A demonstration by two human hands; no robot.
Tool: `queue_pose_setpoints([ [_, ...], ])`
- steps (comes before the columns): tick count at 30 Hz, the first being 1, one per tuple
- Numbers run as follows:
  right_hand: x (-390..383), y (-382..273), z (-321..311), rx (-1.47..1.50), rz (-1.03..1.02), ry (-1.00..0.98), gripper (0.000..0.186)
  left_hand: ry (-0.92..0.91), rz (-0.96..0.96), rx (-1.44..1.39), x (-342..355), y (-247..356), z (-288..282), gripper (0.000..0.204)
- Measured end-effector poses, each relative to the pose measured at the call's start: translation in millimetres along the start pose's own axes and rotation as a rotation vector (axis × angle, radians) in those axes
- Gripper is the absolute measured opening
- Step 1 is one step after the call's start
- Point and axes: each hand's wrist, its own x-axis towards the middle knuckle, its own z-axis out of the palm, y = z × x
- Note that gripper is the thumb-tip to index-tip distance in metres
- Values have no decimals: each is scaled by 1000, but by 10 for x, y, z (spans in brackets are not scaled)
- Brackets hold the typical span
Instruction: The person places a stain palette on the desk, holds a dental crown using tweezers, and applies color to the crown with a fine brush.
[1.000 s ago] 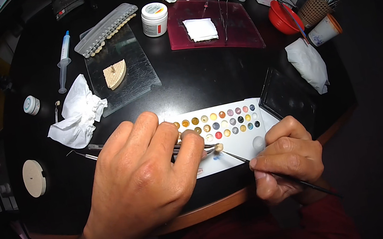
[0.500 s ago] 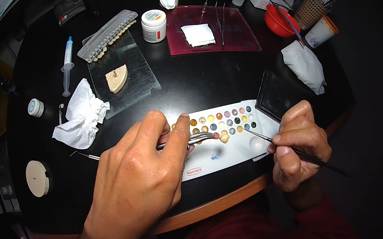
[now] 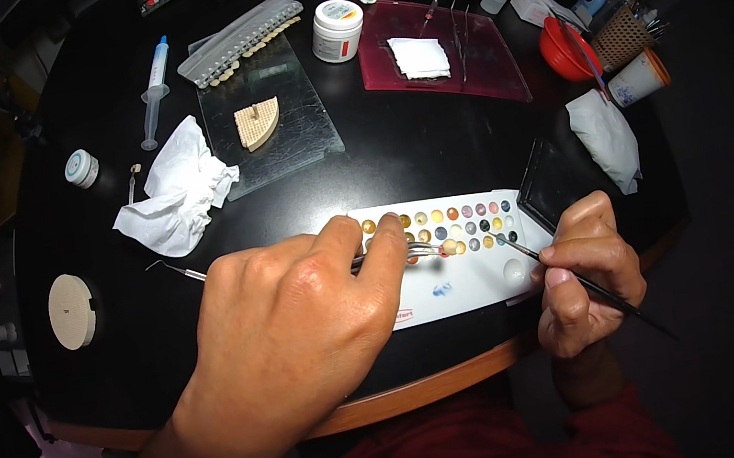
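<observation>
My left hand is closed around curved metal forceps, whose tips point right. They grip a small cream-coloured tooth crown, with a bit of pink at its base, above a white palette of several round colour wells. In my right hand is a thin dark-handled brush, held like a pen. Its fine tip is over the wells at the palette's right side, just right of the crown; whether it touches a well I cannot tell. A blue smear marks the palette's bare part.
Left are white tissue, a metal probe and a round beige disc. Farther back sit a glass slab, a syringe, a white jar and a maroon tray. A red bowl stands back right.
The whole view has shifted, so the table's things appear farther right. Over the palette, the crown and brush tip are slightly farther back. Both hands keep their grips.
</observation>
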Motion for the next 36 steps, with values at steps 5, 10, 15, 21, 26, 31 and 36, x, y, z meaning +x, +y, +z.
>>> queue_pose_setpoints([
  [5,25,-11,39,-17,-6,-22,15,-33,-14,29,-21,7,-28,35],
  [10,35,-19,41,-29,-8,-25,15,-18,-32,20,-19,17,-38,35],
  [15,17,-2,29,-29,-12,-2,15,-16,-68,-158,-25,11,-40,35],
  [21,-59,40,-20,6,36,109,16,0,-196,-700,102,37,-80,21],
  [26,-77,80,-43,35,64,176,15,-219,-334,-1008,121,1,-154,10],
  [31,-124,118,-83,71,86,218,15,-365,-518,-1210,159,-21,-220,20],
  [36,-228,104,-123,97,135,250,14,-421,-497,-1558,161,-150,-144,35],
])
